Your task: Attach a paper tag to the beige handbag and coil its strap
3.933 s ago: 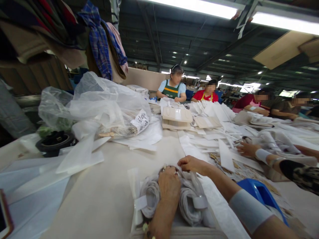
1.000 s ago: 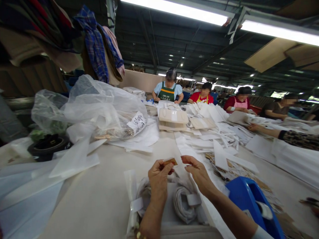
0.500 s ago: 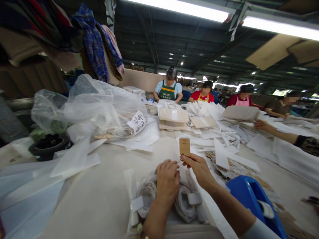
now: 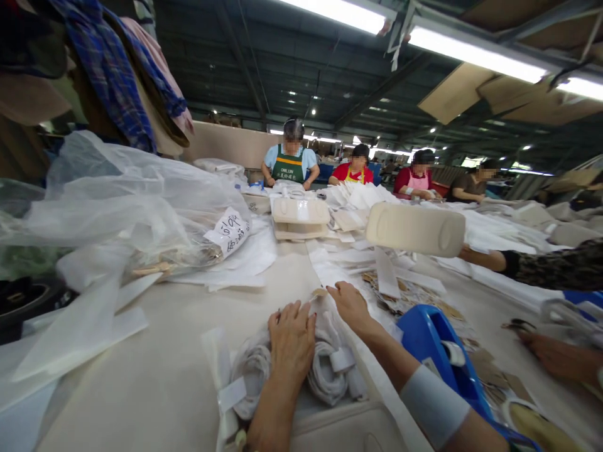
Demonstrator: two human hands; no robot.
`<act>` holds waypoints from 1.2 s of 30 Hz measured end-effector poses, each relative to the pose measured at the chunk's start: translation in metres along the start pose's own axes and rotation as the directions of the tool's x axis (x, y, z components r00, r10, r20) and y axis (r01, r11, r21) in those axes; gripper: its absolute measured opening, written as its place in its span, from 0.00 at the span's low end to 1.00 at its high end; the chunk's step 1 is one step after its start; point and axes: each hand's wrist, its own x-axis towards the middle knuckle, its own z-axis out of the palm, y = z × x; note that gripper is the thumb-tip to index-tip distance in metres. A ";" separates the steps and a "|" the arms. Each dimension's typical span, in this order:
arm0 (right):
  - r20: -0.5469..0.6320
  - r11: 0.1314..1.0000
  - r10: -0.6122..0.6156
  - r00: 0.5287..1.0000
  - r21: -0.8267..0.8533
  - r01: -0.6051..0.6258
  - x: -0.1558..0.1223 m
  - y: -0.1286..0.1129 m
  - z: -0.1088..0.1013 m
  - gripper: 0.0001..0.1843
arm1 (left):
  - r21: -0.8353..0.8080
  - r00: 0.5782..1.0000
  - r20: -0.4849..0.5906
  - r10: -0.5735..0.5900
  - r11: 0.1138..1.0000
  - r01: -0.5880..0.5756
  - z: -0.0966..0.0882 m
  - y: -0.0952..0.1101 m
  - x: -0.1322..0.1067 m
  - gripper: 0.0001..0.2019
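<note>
Shirt (image 4: 106, 69): blue check, hung at upper left among other clothes.
Plastic bag (image 4: 141, 210): clear and bulky, on the worktop (image 4: 164, 389), with a white label (image 4: 232, 232) in black writing at its right end.
First roll (image 4: 242, 367): white, wound up, just left of the left hand.
Left hand (image 4: 293, 339): palm down, fingers nearly straight and slightly spread, lying between the two rolls; cannot tell whether they grip anything beneath.
Tag (image 4: 319, 292): small, tan, between the two hands, near the right fingertips.
Second roll (image 4: 332, 392): white, between the left hand and the right forearm.
Right hand (image 4: 351, 307): fingers bent, tips beside the tag; cannot tell whether they pinch it.
Beige piece (image 4: 348, 433): at the bottom edge, below the second roll.
Panel (image 4: 414, 229): beige, round-cornered, held out by a co-worker's hand (image 4: 480, 256).
Jug (image 4: 438, 351): blue, white-capped, right of the right forearm.
</note>
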 end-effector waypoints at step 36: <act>0.100 0.691 -0.644 0.758 -0.348 0.633 -0.223 0.050 -0.020 0.19 | 0.610 0.654 0.516 0.553 0.299 -0.734 -0.075 -0.021 -0.126 0.23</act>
